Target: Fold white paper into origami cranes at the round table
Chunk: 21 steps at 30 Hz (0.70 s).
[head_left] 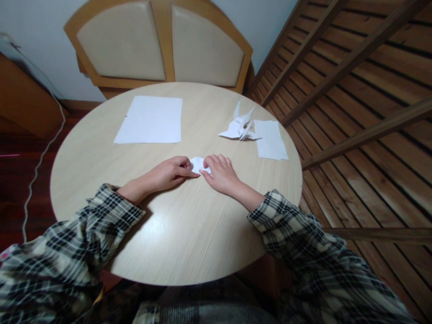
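Observation:
A small folded white paper [196, 164] lies on the round table between my two hands, partly covered by them. My left hand [170, 173] is closed at its left side, the fingers curled and a fingertip pressing along the paper's near edge. From the right, my right hand [221, 173] grips the paper, thumb on the near edge and fingers bent over its far side. The paper's exact folded shape is hidden under the fingers. Beyond my right hand sit folded paper cranes [240, 125], overlapping so that I cannot count them surely.
White sheets [150, 120] lie at the table's far left, and smaller white sheets [271, 139] near its right edge beside the cranes. Past the pale wooden table [175, 243] stands a padded bench back [168, 45]. A slatted wooden partition [364, 103] rises on the right; a cable [42, 157] hangs left.

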Motion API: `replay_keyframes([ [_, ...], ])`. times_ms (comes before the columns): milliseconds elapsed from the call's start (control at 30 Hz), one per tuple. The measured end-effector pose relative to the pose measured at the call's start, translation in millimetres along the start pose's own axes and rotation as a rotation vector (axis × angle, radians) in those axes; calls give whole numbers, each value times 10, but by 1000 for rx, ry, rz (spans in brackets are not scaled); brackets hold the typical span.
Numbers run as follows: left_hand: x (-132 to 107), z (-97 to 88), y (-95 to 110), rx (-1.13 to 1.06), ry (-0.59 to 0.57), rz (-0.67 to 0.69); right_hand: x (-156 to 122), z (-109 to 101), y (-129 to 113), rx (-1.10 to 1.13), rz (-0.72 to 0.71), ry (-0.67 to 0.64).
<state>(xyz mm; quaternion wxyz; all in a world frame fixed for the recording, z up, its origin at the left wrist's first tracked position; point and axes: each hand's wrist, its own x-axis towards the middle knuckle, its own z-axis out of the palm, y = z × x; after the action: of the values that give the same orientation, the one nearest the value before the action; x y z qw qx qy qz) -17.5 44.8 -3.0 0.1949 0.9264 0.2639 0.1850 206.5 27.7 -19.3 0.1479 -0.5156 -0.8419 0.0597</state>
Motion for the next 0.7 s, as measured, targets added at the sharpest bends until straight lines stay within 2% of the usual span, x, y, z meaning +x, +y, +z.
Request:
replay_keyframes([
  [267, -6, 7, -7, -22, 4, -28, -24, -15, 45, 15, -53, -30],
  [700, -27, 28, -31, -1, 13, -6, -13, -101, 227, 158, -138, -138],
])
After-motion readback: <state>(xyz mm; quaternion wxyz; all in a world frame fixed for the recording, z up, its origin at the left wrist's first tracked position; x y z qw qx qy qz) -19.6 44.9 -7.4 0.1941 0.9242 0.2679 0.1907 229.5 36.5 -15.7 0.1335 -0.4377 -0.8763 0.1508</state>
